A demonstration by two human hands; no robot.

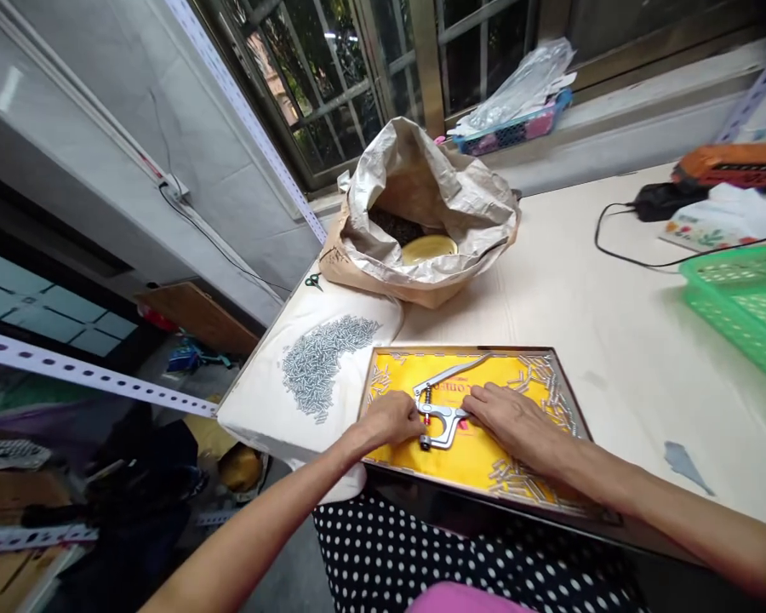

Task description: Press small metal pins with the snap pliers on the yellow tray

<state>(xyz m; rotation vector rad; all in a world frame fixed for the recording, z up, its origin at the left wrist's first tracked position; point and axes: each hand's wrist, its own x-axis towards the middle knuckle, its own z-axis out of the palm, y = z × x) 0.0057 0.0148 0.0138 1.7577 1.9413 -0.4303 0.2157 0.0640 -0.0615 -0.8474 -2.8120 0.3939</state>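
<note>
A pair of silver snap-fastener pliers (448, 426) lies over a yellow-lined shallow tray (571, 375), its upper handle raised and its jaws toward the left. My right hand (511, 417) is closed at the right end of the lower handle, partly covering it. At the jaws, my left hand (392, 417) is closed with its fingertips pressed together; whatever they pinch is too small to make out. Small metal pins (517, 481) lie along the right and front of the tray, and a few more at its left edge.
A heap of small metal pieces (322, 358) lies on a white cloth (261, 400) left of the tray. Behind stands an open paper sack (421, 285) with a yellow bowl (429, 249) inside. Small scissors (313, 281) lie beside it. A green basket (715, 294) is at the right.
</note>
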